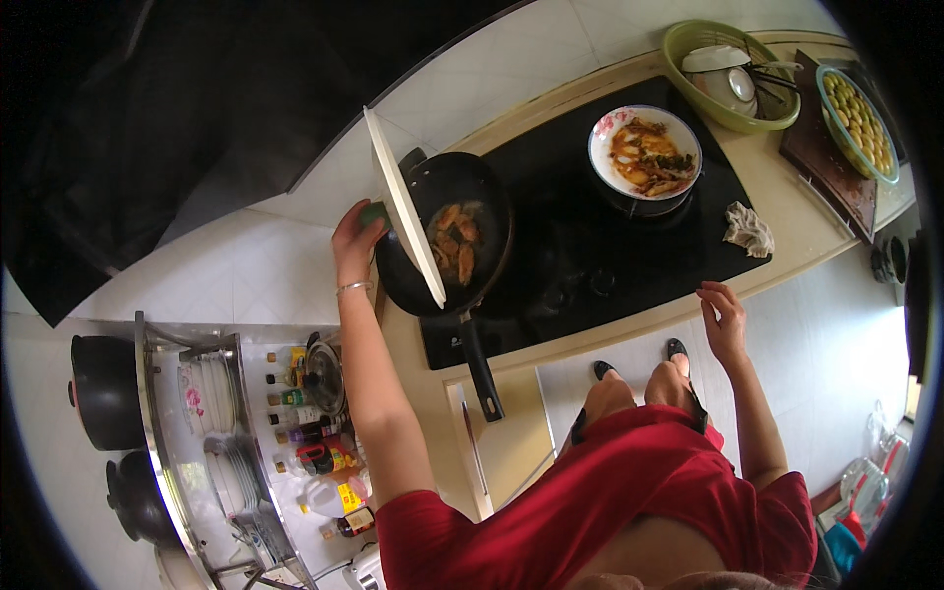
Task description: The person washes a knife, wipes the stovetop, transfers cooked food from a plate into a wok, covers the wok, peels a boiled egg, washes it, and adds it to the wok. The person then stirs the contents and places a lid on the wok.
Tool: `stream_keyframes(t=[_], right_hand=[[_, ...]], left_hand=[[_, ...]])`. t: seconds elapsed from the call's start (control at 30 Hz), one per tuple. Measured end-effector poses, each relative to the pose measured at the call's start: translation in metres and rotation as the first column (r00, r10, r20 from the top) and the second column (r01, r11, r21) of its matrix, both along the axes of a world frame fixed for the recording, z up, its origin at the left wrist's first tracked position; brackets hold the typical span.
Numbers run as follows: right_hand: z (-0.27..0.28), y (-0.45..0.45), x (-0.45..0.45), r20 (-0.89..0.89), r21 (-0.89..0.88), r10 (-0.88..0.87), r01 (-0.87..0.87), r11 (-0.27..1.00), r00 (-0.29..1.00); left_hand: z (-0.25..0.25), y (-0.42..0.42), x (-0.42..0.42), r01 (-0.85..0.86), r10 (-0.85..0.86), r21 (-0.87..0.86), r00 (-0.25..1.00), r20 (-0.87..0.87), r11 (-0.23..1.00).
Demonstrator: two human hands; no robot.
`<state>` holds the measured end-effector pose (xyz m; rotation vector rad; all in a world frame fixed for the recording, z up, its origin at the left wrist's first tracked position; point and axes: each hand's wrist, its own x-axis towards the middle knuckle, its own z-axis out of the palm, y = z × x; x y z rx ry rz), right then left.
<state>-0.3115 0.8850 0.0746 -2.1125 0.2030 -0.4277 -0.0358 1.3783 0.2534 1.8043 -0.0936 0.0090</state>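
Observation:
My left hand (359, 240) grips the green knob (375, 215) of a pale pan lid (404, 210), which is tilted steeply on edge over a black wok (484, 284). Browned pieces of food (457, 243) lie in the wok, partly behind the lid. The wok's long black handle (481, 376) points towards me. My right hand (724, 317) hangs in the air past the front edge of the black cooktop (546, 295), fingers loosely bent, with nothing in it. A flowered plate (601, 158) with saucy food remains rests over the cooktop's right burner.
A crumpled cloth (749, 230) lies at the cooktop's right edge. Beyond are a green basket (675, 88) of bowls, a dark cutting board (811, 158) and a bowl of small green-yellow fruit (859, 125). Left stand a dish rack (240, 383) and several bottles (302, 417). A dark range hood (184, 110) overhangs.

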Motion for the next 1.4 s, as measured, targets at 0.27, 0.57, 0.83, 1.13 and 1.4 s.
stream_keyframes(t=[0.27, 0.57, 0.83, 1.13, 1.4], right_hand=[[-0.004, 0.001, -0.002, -0.049, 0.045, 0.012, -0.010, 0.999, 0.999], [-0.003, 0.003, 0.007, -0.064, 0.090, 0.132, -0.126, 0.988, 0.989], [-0.005, -0.005, 0.017, -0.082, 0.092, 0.281, -0.274, 0.957, 0.956], [-0.012, 0.021, 0.028, 0.005, 0.107, 0.597, -0.594, 0.797, 0.802], [-0.014, 0.048, 0.032, 0.010, 0.078, 0.776, -0.774, 0.629, 0.631]], left_hand=[[-0.002, 0.002, 0.000, -0.031, 0.030, 0.023, 0.998, 0.059, 0.999], [0.009, 0.001, -0.013, -0.166, 0.163, 0.017, 0.980, 0.111, 0.986], [0.018, 0.009, -0.040, -0.287, 0.280, -0.006, 0.930, 0.236, 0.958], [0.053, 0.032, -0.164, -0.461, 0.465, -0.068, 0.863, 0.196, 0.885], [0.014, 0.061, -0.291, -0.582, 0.595, -0.126, 0.780, 0.193, 0.804]])
